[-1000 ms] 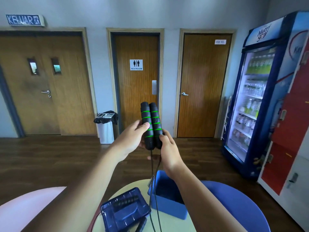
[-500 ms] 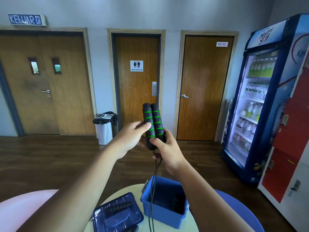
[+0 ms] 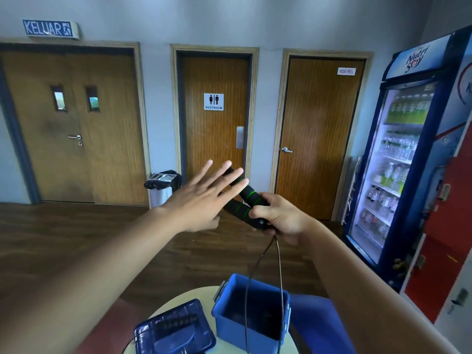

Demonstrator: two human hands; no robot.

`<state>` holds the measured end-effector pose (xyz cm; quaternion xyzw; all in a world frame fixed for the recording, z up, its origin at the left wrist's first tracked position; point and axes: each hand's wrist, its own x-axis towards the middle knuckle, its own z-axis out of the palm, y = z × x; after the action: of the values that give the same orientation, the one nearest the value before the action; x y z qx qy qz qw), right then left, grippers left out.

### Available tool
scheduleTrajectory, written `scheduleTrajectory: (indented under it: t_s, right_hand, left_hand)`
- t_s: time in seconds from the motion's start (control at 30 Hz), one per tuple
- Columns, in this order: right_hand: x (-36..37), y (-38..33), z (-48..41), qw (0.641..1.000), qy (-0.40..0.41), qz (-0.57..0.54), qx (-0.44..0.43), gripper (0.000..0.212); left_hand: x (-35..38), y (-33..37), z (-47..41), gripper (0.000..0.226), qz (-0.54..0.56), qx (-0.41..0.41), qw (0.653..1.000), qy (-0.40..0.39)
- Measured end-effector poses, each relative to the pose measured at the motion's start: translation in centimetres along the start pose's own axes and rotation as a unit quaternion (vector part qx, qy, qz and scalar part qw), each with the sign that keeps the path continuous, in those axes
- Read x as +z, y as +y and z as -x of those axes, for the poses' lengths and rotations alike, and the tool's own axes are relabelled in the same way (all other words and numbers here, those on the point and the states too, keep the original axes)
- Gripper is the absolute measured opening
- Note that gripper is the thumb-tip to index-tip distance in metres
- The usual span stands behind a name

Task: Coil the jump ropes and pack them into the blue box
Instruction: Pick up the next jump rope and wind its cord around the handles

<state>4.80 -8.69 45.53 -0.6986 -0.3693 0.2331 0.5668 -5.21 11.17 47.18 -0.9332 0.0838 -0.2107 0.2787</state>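
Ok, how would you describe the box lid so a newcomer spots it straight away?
Start at the small round table at the bottom of the view, where an open blue box stands. The lid lies flat just left of that box. It is darker, see-through blue, with a moulded handle, low where the box is tall.

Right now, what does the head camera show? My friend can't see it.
A person's right hand grips two black jump rope handles with green rings, while the left hand is open, fingers spread. The cord hangs down over an open blue box on a round table.
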Motion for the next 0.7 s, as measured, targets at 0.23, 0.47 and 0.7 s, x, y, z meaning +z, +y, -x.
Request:
scheduleTrajectory:
  t_s: [0.23,0.47,0.7]
  right_hand:
    - [-1.0,-1.3,-0.1,0.995,-0.05,0.089,0.021,0.03]
    - [-1.5,-0.9,-0.6,0.998,0.011,-0.041,-0.042,0.066]
    - [-1.3,0.7,-0.5,0.992,0.101,-0.027,-0.074,0.02]
  left_hand:
    - [1.1,-0.7,-2.0,0.067,0.012,0.041,0.996,0.074]
    - [0.9,-1.3,-2.7,0.049,0.024,-0.045,0.99,0.134]
    - [0.5,-2.2,-2.8,0.029,0.215,-0.249,0.936,0.122]
